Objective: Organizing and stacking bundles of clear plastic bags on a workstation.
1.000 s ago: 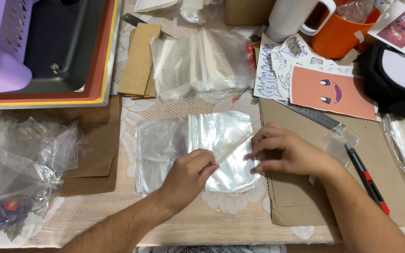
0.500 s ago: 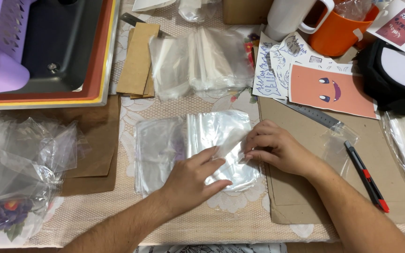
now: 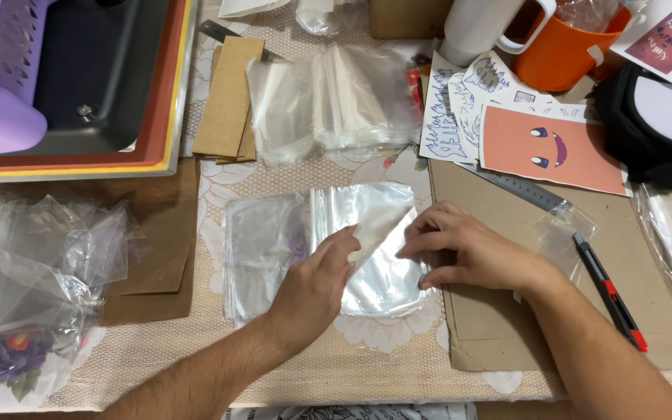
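A stack of clear plastic sleeves [image 3: 266, 241] lies flat on the lace tablecloth in the middle. One clear sleeve [image 3: 375, 233] lies on top at its right side, with its upper right corner folded over. My left hand [image 3: 316, 284] rests flat on this sleeve, fingertips at the fold. My right hand [image 3: 468, 249] presses its right edge with curled fingers. Neither hand lifts anything.
More clear sleeves [image 3: 336, 97] and brown card pieces [image 3: 227, 97] lie further back. Crumpled plastic bags [image 3: 33, 257] sit at left, a purple basket [image 3: 1, 78] on trays above. At right: cardboard sheet [image 3: 554, 311], metal ruler [image 3: 526, 190], red-black cutter [image 3: 608, 292], orange card [image 3: 550, 148], orange mug [image 3: 561, 50].
My right hand slid left over the sleeve's right edge while my left hand moved up toward the fold. The sleeve's folded corner has shifted slightly.
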